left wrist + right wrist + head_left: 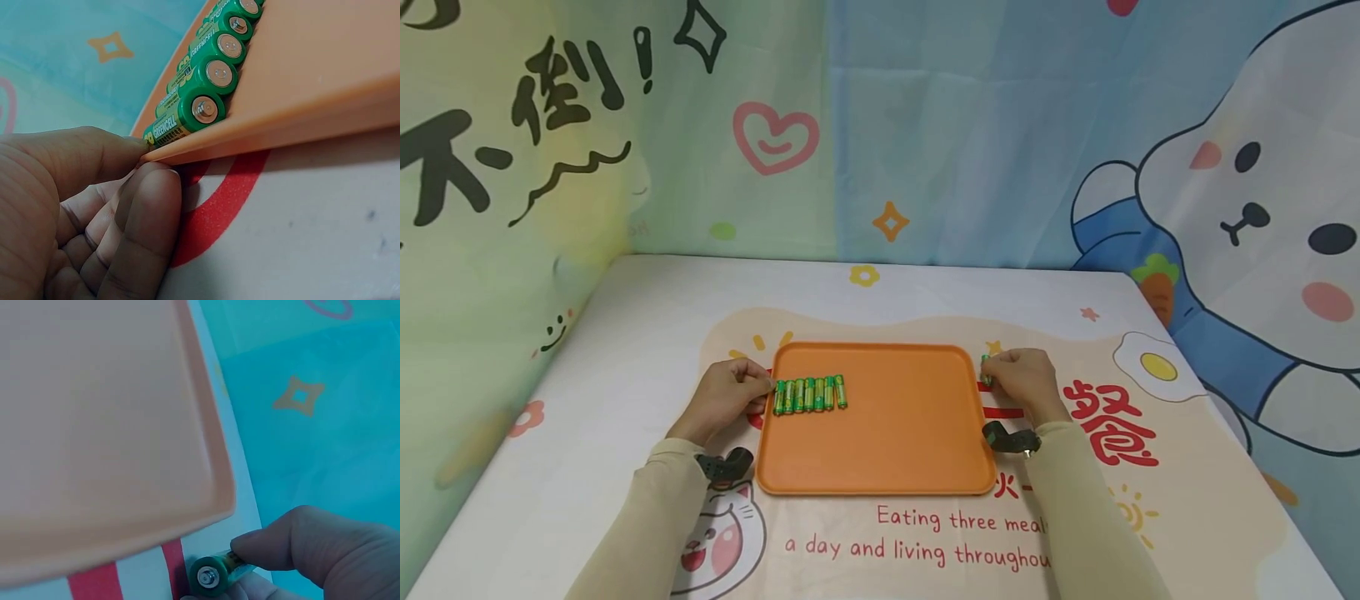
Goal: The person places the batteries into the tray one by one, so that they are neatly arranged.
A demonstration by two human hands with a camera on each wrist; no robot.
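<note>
A row of several green batteries lies side by side in the left part of an orange tray. In the left wrist view, "GREENCELL" can be read on the nearest battery, and some of their end faces show raised metal tips. My left hand pinches the tray's left rim between thumb and fingers, right beside the row. Just outside the tray's right edge, my right hand holds another green battery between thumb and fingers, its tipped end facing the right wrist camera.
Under the tray is a printed tablecloth with red lettering and cartoon figures. Behind the table hangs a decorated curtain. A dark wrist strap device sits on the right wrist, and a similar one on the left.
</note>
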